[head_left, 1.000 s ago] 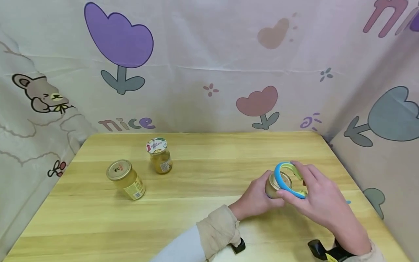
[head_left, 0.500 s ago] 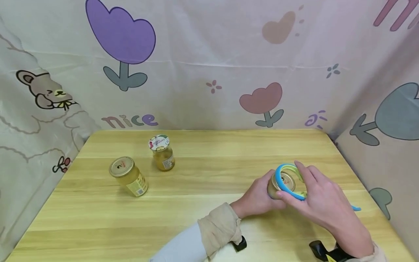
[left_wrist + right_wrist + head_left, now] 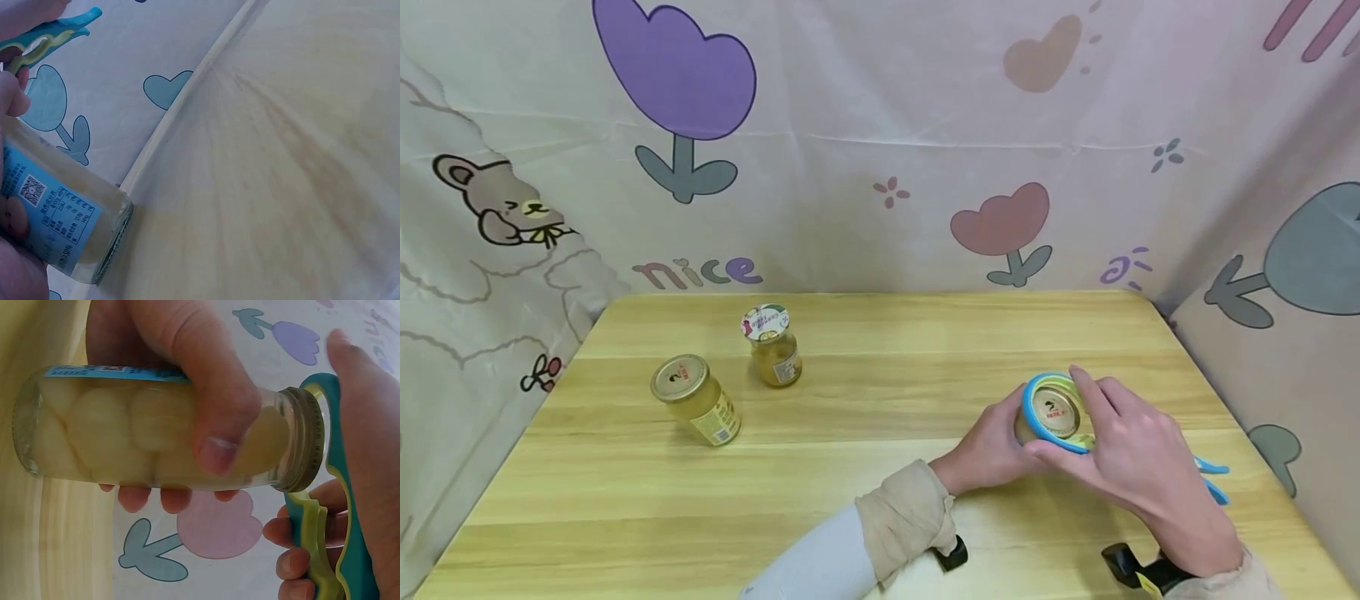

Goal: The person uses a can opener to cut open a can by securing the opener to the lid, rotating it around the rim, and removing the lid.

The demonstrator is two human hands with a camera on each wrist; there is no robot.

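My left hand [image 3: 988, 454] grips a glass jar [image 3: 94, 431] with a blue label, its fingers wrapped around the side. Pale round pieces in liquid show through the glass. The jar has a gold lid [image 3: 1056, 412]. In my right hand [image 3: 1142, 454] is a blue and yellow-green jar opener [image 3: 353, 537], its handles inside the curled fingers. The opener's ring surrounds the lid in the head view; at the right wrist it sits by the lid's top edge. How tightly it fits, I cannot tell. Whether the jar's base touches the table is unclear.
On the left of the wooden table [image 3: 850, 517] stand a larger gold-lidded jar [image 3: 696, 400] and a smaller jar with a patterned lid [image 3: 773, 354]. A printed cloth [image 3: 835, 108] hangs behind and along the sides. Black wrist mounts [image 3: 951, 554] show beneath the forearms.
The opener's ring has shifted left and down, from partly overlapping the lid to encircling it. Both its handle ends now show past the right hand. The left hand keeps its grip on the jar.
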